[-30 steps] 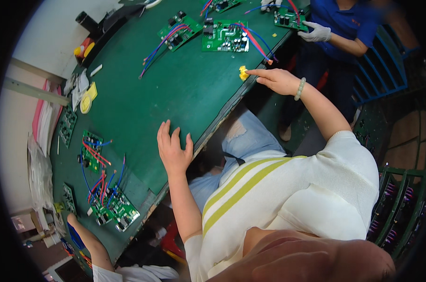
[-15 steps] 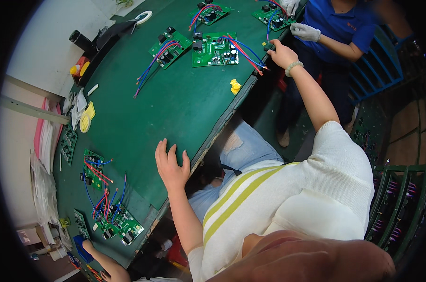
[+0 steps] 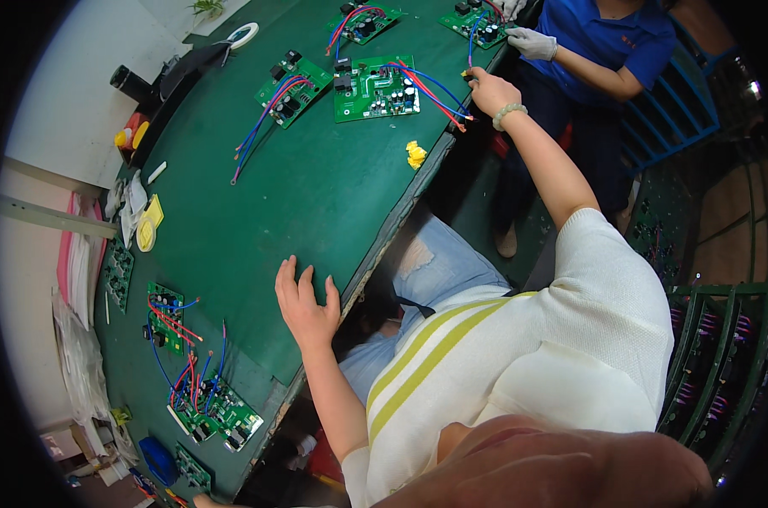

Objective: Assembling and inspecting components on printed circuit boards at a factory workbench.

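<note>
Reaching along the near edge of the table (image 3: 231, 229), the right hand (image 3: 494, 95) had left the crumpled yellow lump (image 3: 415, 155) it was touching a second earlier and come to a small yellow scrap (image 3: 466, 74) farther right. The lump thus lay untouched by that edge, and the scrap had become the thing at the fingertips; whether they pinched it could not be told. The left hand (image 3: 307, 313) stayed at the near edge, fingers spread, holding nothing. Toward the table's right end lay a large circuit board (image 3: 375, 89) with red and blue leads, and a co-worker's gloved hand (image 3: 532, 43) was at another board (image 3: 475, 25). A blue container (image 3: 157, 460) sat toward the left end. Behind the co-worker stood a blue chair (image 3: 680, 127); a green rack (image 3: 723, 364) stood at the person's right.
</note>
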The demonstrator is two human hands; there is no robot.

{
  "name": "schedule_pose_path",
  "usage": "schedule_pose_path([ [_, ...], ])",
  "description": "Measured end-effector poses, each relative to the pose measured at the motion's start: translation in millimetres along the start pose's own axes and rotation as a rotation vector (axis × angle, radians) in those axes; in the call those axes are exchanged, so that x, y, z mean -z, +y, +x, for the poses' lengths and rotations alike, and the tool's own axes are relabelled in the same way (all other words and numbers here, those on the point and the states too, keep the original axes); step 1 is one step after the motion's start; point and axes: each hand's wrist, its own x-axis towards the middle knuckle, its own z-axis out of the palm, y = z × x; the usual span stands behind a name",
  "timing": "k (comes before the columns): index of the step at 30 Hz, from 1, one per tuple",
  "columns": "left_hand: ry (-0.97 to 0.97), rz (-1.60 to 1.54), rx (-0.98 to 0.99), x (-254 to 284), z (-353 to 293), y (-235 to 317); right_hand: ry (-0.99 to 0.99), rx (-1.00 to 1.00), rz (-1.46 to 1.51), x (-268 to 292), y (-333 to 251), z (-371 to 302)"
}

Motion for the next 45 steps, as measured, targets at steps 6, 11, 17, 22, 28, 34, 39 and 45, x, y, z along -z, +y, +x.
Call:
schedule_pose_path([
  [6, 0.0, 0.018, -0.019, 2, 1, 0, 0.186, 0.175, 0.487, -49, 50, 37],
  [11, -0.006, 0.008, 0.012, 0, -1, -2, 0.278, 0.496, 0.769, 20, 6, -44],
  [17, 0.005, -0.025, 0.006, 0, 1, -3, 0.222, 0.725, -0.052, 20, -42, -153],
  [22, 0.014, -0.022, -0.004, -1, 1, -3, 0.092, 0.718, -0.145, 1, -48, -138],
  [28, 0.038, -0.029, -0.01, -2, 1, -7, -0.329, 0.874, -0.303, 38, -57, -105],
  [34, 0.287, 0.142, 0.148, 55, -16, -41, -0.45, 0.906, 0.027, 34, -45, -112],
  [39, 0.389, 0.904, 0.422, 153, -56, -76, -0.586, 0.765, 0.392, 37, -71, -122],
  [45, 0.71, 0.595, 0.024, 217, -108, -92, -0.58, 0.794, 0.821, 11, -78, -121],
])
